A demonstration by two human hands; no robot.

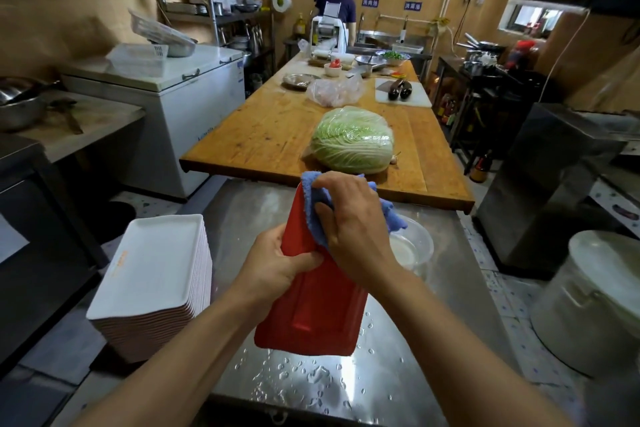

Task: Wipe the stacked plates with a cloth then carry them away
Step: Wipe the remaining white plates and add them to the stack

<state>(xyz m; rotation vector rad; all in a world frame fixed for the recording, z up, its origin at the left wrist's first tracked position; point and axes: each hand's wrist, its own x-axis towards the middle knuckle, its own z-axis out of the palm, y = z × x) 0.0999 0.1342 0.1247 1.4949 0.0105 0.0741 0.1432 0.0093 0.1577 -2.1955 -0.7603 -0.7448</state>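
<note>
the left hand [277, 262] grips the red rectangular plate [313, 308] by its edge, underside up; the right hand [349, 229] presses a blue cloth [313, 204] on it. the white plate stack [152, 274] sits at 9 o'clock. water beads on the steel counter [415, 340]; a wet plate could slip from that one-sided grip.

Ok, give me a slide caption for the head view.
Left hand grips a red plate while the right hand wipes it with a blue cloth.

Steel counter [433, 305] glossy, wet-beaded; beyond it, wooden table [270, 128] matt; on counter, smooth red plastic-looking plate [318, 308], fuzzy blue cloth [313, 210].
</note>
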